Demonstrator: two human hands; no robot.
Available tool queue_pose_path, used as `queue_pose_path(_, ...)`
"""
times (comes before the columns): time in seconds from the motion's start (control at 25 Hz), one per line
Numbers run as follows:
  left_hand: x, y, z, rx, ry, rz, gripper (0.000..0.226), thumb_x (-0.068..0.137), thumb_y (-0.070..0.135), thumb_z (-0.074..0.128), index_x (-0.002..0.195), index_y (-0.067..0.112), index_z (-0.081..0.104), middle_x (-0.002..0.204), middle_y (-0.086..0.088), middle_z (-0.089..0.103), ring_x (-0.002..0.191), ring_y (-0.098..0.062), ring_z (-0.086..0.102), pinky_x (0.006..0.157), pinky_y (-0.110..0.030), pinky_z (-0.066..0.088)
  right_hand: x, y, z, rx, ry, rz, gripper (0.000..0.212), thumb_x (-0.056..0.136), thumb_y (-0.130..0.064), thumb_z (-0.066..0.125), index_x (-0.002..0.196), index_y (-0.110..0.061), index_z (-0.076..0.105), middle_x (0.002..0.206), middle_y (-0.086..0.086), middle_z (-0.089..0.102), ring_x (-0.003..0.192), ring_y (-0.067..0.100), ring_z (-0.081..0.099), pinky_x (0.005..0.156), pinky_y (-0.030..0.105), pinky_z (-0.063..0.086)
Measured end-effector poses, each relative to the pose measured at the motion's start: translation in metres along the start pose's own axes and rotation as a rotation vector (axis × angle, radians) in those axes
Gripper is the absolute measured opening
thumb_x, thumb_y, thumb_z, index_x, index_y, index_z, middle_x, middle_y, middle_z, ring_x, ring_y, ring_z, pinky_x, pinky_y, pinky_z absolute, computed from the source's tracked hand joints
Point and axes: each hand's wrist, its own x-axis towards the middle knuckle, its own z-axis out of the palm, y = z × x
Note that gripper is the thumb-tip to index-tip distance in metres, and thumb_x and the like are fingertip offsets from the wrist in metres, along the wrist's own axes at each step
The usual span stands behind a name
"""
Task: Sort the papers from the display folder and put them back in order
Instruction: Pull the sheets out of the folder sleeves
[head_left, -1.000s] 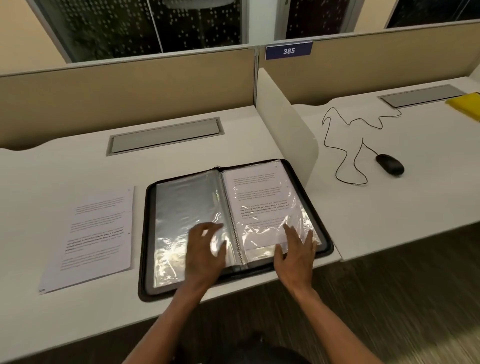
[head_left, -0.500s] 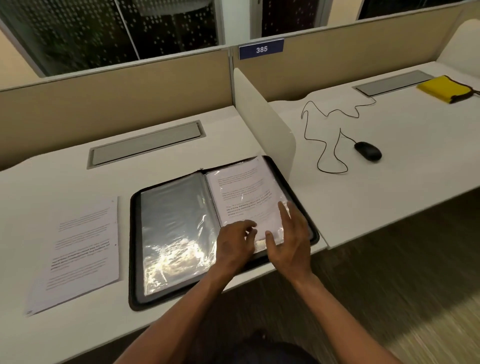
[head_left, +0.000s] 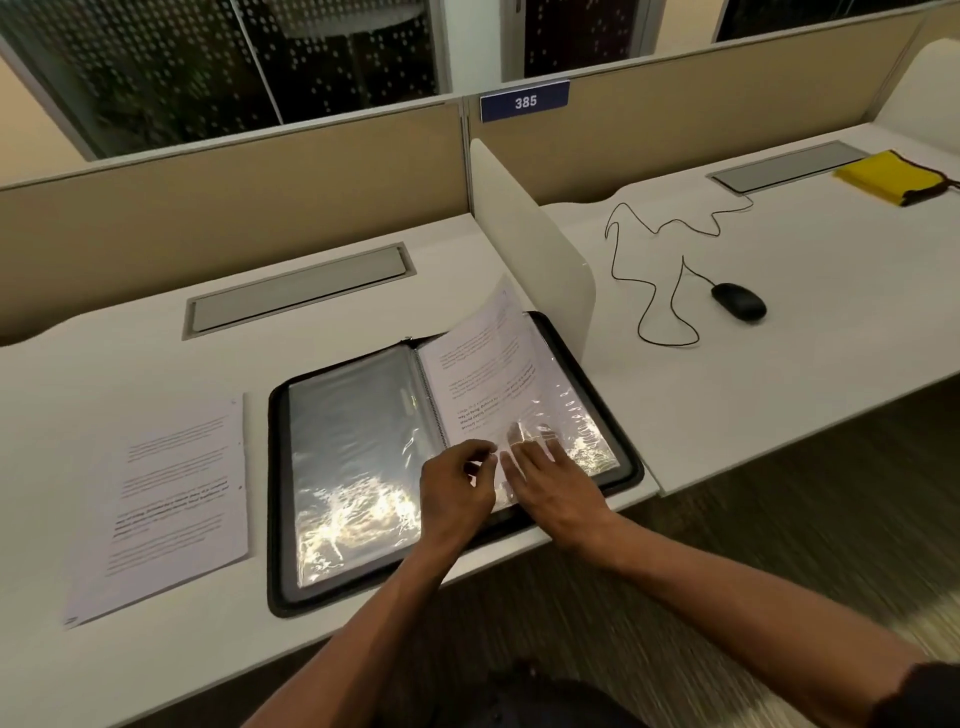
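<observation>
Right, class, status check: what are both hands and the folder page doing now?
Left hand pinching sleeve edge. Right hand flat on printed page, far corner lifting. Display folder open. Nothing blocking.

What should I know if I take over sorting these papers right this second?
Left hand: pinching the near edge of the printed sheet in the right-hand sleeve.
Right hand: fingers flat on that sleeve's plastic, steadying it.
The display folder lies open on the desk; the sheet's far end is poking up out of its sleeve.
Done: a loose paper already lies left of the folder.
Left: finish pulling this sheet, likely check other sleeves, sort, refill in order.
</observation>
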Motion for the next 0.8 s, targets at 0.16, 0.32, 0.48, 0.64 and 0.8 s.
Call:
queue_pose_path(0.16, -0.005, 0.002, -0.003, -0.021, 0.008, 0.004, 0.015, 0.088, 0.026, 0.073, 0.102, 0.023, 0.076, 0.096, 0.015, 0.073, 0.079, 0.003, 0.067, 0.069, -0.016, 0.055, 0.012, 0.009, -0.011, -0.038, 0.051, -0.065, 0.043, 0.083, -0.014, 0.077, 0.121, 0.000, 0.064, 0.114, 0.024, 0.068, 0.103, 0.035, 0.069, 0.093, 0.046, 0.055)
queue_pose_path(0.32, -0.009, 0.001, -0.009, -0.030, -0.020, -0.020, 0.026, 0.085, 0.033, 0.075, 0.110, 0.025, 0.073, 0.104, 0.018, 0.071, 0.086, 0.005, 0.066, 0.072, -0.010, 0.051, 0.006, 0.012, -0.016, -0.120, 0.132, -0.153, 0.016, 0.081, -0.015, 0.077, 0.094, -0.008, 0.071, 0.085, 0.013, 0.073, 0.084, 0.031, 0.071, 0.092, 0.050, 0.053)
queue_pose_path(0.48, -0.024, -0.002, -0.011, 0.000, -0.056, -0.046, 0.032, 0.084, 0.040, 0.076, 0.114, 0.031, 0.070, 0.109, 0.024, 0.066, 0.096, 0.006, 0.062, 0.077, -0.007, 0.047, -0.013, 0.013, -0.012, -0.060, 0.250, -0.205, 0.010, 0.074, -0.012, 0.077, 0.073, -0.012, 0.067, 0.064, 0.007, 0.064, 0.060, 0.025, 0.061, 0.065, 0.037, 0.050)
queue_pose_path(0.64, -0.057, -0.017, -0.009, 0.016, 0.025, -0.207, 0.027, 0.086, 0.037, 0.075, 0.111, 0.033, 0.065, 0.107, 0.017, 0.061, 0.096, -0.003, 0.060, 0.080, -0.022, 0.054, -0.056, -0.002, 0.000, 0.148, 0.254, -0.083, 0.018, 0.074, -0.022, 0.083, 0.072, -0.017, 0.065, 0.068, 0.002, 0.065, 0.059, 0.019, 0.060, 0.057, 0.032, 0.048)
queue_pose_path(0.8, -0.092, -0.014, -0.007, -0.039, -0.078, -0.432, 0.046, 0.084, 0.026, 0.078, 0.125, 0.025, 0.058, 0.119, 0.007, 0.052, 0.096, -0.006, 0.059, 0.067, -0.007, 0.049, -0.096, -0.027, 0.000, 0.432, 0.250, 0.164, 0.014, 0.072, -0.018, 0.080, 0.084, -0.019, 0.073, 0.083, -0.001, 0.072, 0.071, 0.017, 0.069, 0.060, 0.031, 0.057)
